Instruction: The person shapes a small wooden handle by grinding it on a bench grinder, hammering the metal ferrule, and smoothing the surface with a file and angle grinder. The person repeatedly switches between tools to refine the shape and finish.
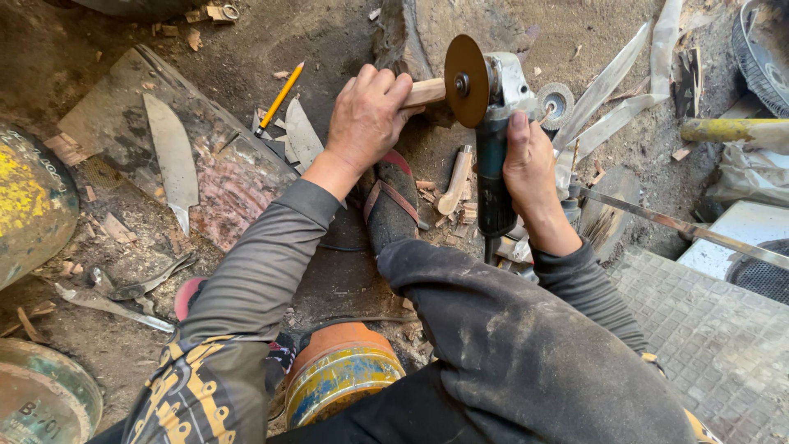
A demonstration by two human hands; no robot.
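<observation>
My left hand (369, 115) grips a pale wooden handle piece (425, 92) and presses its end against the brown sanding disc (464, 80) of an angle grinder (496, 123). The grinder's dark body is held by my right hand (528, 164), fingers wrapped round it. Below the grinder a second carved wooden handle (454, 182) lies on the dirt. My sandalled foot (393, 205) rests between my two forearms.
A bare knife blade (173, 156) lies on a worn slab (115, 123) at left, a yellow pencil (279, 97) beside it. Several metal blade blanks (612, 82) lie at upper right. Painted tins (339, 374) stand near my knees, with a long metal strip (682, 226) at right.
</observation>
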